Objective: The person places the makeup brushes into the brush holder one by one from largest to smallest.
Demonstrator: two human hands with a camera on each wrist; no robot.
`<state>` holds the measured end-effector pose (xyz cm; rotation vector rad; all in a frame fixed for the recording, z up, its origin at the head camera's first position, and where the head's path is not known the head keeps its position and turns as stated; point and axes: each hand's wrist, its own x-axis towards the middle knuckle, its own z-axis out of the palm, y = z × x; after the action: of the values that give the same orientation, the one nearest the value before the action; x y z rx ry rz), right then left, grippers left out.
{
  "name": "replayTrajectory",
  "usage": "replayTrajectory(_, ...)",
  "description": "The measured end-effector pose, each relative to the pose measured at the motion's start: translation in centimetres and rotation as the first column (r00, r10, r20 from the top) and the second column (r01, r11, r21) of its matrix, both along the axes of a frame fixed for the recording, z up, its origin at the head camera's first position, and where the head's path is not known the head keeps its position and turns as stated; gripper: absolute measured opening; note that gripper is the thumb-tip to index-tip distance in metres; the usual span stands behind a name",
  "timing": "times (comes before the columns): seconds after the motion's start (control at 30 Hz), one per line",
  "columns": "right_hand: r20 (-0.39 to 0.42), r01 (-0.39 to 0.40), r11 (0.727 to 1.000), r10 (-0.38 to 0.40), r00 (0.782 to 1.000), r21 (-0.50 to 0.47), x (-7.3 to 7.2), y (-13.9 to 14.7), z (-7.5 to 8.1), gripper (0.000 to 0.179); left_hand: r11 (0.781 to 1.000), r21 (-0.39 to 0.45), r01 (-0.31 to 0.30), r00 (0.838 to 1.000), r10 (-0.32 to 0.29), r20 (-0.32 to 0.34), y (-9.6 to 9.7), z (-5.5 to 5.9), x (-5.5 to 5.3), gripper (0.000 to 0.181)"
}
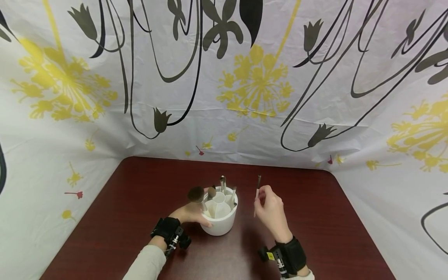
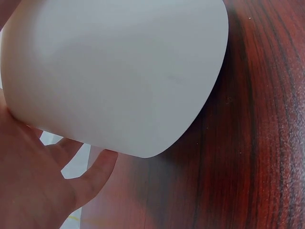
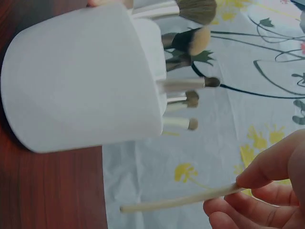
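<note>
A white brush holder with divided compartments is on the table, and several makeup brushes poke out of its top. My left hand grips the holder from its left side, thumb across the front; in the left wrist view its fingers curve around the white wall. To the right of the holder and apart from it, my right hand pinches a thin makeup brush upright, dark bristles at the top. The pale handle extends below the fingertips in the right wrist view, its end free in the air.
The dark red wood-grain table has rounded far corners. Behind and at both sides hangs a white cloth printed with yellow flowers and grey stems. Each wrist wears a black strap with a small camera.
</note>
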<state>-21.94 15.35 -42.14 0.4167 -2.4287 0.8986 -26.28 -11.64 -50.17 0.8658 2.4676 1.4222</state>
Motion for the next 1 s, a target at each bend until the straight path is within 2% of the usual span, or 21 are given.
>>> replayTrajectory(0.3, -0.074, -0.069, 0.996, 0.065, 0.995, -0.052, -0.6, -1.3, 1.0, 0.024, 1.000, 0.000, 0.000, 1.000, 0.000, -0.006, 0.0, -0.1, -0.1, 0.110)
replayTrajectory(0.53, -0.056, -0.110, 0.991, 0.106, 0.993, -0.076, -0.9, -2.4, 2.2, 0.022, 1.000, 0.003, -0.005, 1.000, 0.005, 0.018, 0.4, 3.5, 1.7, 0.102)
replayTrajectory(0.6, -0.057, -0.123, 0.989, 0.118, 0.991, -0.086, -1.0, -2.7, 2.3, 0.022, 1.000, 0.007, 0.001, 1.000, -0.001, -0.007, 0.4, 3.0, 1.5, 0.101)
replayTrajectory(0.73, -0.056, -0.146, 0.984, 0.141, 0.988, -0.100, -1.3, -3.4, 2.4, 0.022, 1.000, -0.004, -0.005, 1.000, 0.005, -0.031, 0.2, 1.1, 0.5, 0.106)
replayTrajectory(0.8, -0.053, -0.154, 0.982, 0.150, 0.987, -0.108, -1.4, -3.8, 2.4, 0.022, 1.000, -0.005, -0.012, 1.000, 0.011, -0.022, 0.1, 0.2, 0.1, 0.109)
replayTrajectory(1.0, -0.033, -0.170, 0.978, 0.167, 0.985, -0.118, -1.8, -4.5, 1.9, 0.021, 1.000, 0.031, 0.004, 1.000, -0.003, -0.026, 0.0, -0.3, -0.2, 0.108)
